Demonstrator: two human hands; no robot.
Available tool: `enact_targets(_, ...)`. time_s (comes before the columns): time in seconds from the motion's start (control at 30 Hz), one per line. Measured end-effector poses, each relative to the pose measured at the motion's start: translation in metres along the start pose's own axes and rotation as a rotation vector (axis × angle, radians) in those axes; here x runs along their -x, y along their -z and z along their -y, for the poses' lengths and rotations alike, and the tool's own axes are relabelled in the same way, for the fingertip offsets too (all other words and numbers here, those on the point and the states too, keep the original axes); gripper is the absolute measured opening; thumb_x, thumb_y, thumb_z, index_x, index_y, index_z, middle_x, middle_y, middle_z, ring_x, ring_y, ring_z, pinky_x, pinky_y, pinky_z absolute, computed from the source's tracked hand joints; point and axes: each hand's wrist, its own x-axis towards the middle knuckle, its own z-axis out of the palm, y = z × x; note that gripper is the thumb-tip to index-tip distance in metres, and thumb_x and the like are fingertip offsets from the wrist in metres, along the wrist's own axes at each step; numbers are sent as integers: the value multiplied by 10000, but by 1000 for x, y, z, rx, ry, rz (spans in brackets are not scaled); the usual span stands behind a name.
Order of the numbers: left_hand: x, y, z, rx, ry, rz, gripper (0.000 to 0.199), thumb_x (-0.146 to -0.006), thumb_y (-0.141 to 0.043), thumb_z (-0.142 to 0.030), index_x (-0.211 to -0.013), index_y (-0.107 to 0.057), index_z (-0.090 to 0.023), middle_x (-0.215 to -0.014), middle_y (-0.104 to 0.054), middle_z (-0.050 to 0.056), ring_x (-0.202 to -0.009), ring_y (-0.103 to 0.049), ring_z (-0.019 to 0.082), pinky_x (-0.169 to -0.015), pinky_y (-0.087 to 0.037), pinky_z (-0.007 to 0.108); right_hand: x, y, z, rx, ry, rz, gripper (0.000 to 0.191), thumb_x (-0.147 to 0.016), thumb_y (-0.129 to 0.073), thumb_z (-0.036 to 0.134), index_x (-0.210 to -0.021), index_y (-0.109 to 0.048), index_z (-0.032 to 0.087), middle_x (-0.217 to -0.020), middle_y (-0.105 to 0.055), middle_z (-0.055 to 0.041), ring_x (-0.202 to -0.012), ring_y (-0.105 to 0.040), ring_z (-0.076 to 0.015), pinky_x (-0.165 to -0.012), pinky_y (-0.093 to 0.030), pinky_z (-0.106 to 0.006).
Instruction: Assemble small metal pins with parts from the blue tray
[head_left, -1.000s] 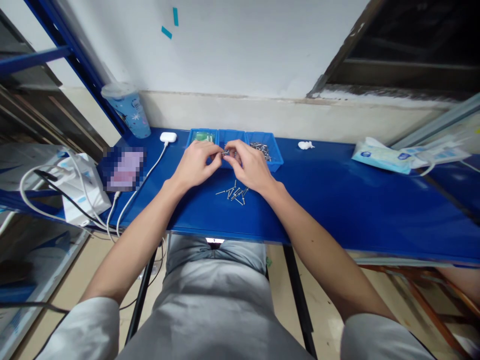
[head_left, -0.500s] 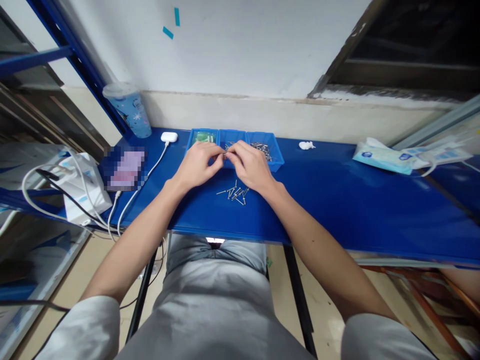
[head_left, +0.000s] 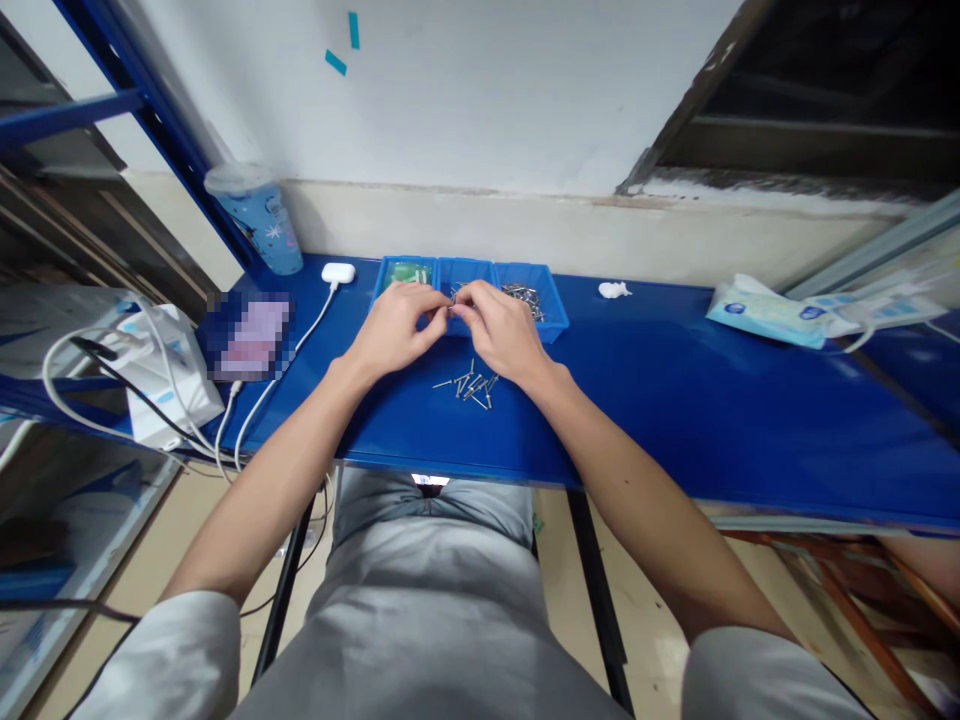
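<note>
Both hands, left [head_left: 391, 330] and right [head_left: 501, 332], have fingers pinched on one tiny metal pin [head_left: 451, 308]. Right behind the fingers sits a blue plastic tray [head_left: 553, 312] with shiny screws [head_left: 520, 293]; thin loose pins [head_left: 469, 385] lie just below on the glossy bench [head_left: 712, 400].

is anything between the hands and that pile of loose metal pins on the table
Nothing visible. The pins lie bare on the blue table, just below the right hand and left hand, which pinch a small metal part.

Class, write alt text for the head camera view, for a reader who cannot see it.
A person's left hand and right hand meet fingertip to fingertip, pinching a small metal part above a blue table. Loose screws lie just below the hands, and a blue tray of parts sits behind them.
</note>
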Motion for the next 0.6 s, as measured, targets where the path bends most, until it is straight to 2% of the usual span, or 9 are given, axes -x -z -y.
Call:
enact_targets(0.23, 0, 0, 0, -14, 5, 24, 314, -1037, -476, -321, -945, -744, -185, -838, -736, 48, -818, -662, 205, -849, -467, 353, -1, 1, 0, 22, 4, -14, 303, -1104, -425, 336, -941, -650, 215, -936, -712, -69, -836, -651, -218, -750, -438, -330)
enact_targets(0.6, -1, 2, 0, 20, 66, -6, 263, -1006, -532, -323, -997, -759, -190, -897, -779, 41, -845, -691, 205, -859, -477, 338, 0, -3, -3, 18, 20, -46, 212, -1092, -470, 369, -1047, -626, 233, -1027, -722, -79, -879, -664, -235, -767, -484, -348)
